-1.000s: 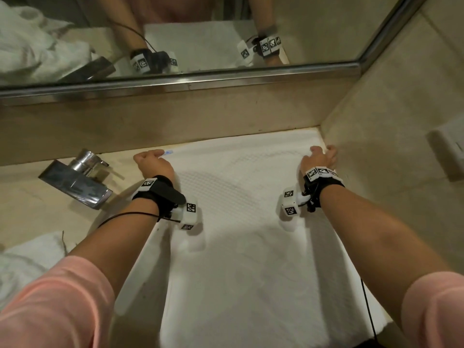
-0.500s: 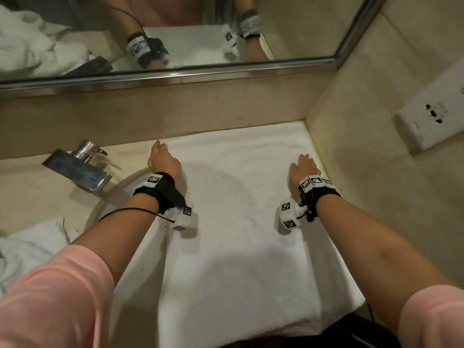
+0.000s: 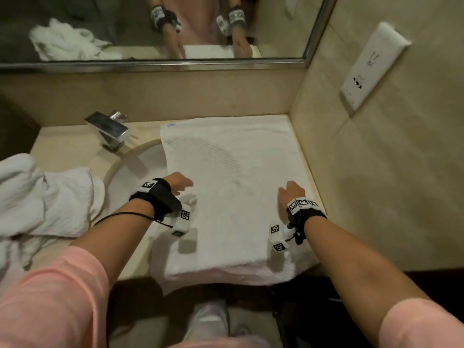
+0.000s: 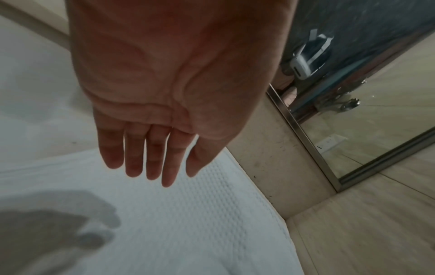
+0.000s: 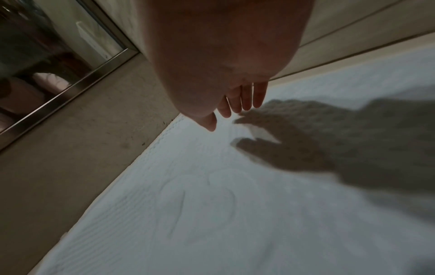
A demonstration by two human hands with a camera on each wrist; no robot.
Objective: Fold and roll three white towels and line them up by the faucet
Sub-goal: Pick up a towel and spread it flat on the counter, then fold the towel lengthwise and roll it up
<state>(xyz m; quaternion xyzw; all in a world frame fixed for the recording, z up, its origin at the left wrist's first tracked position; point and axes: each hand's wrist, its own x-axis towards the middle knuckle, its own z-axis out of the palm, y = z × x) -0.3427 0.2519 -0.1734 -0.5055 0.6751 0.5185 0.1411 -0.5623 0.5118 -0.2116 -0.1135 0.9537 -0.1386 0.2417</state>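
Beige stone lines this bathroom corner, with a metal-framed mirror (image 3: pixel 150 28) above a pale stone counter (image 3: pixel 70 146) and a white wall socket plate (image 3: pixel 371 66) on the right wall. One flat white waffle-weave towel (image 3: pixel 233 197) is spread on the counter in the corner, its long axis running from the back wall toward the person, its near end draped over the counter's front edge. Beside its far left corner stands the square chrome faucet (image 3: pixel 110 126). A crumpled heap of white towels (image 3: pixel 42 197) lies at the left, apart from the flat one.

Both hands are empty with fingers straight and relaxed. The left hand (image 3: pixel 179 183) hovers at the towel's left edge, and the wrist view shows its shadow cast on the cloth below the fingers. The right hand (image 3: pixel 291 192) is near the right edge, fingertips close to the cloth; whether they touch cannot be told.

Each hand sits over its own long edge, nearer the front end than the back. Neither is better placed, so a lengthwise fold could start from either side.
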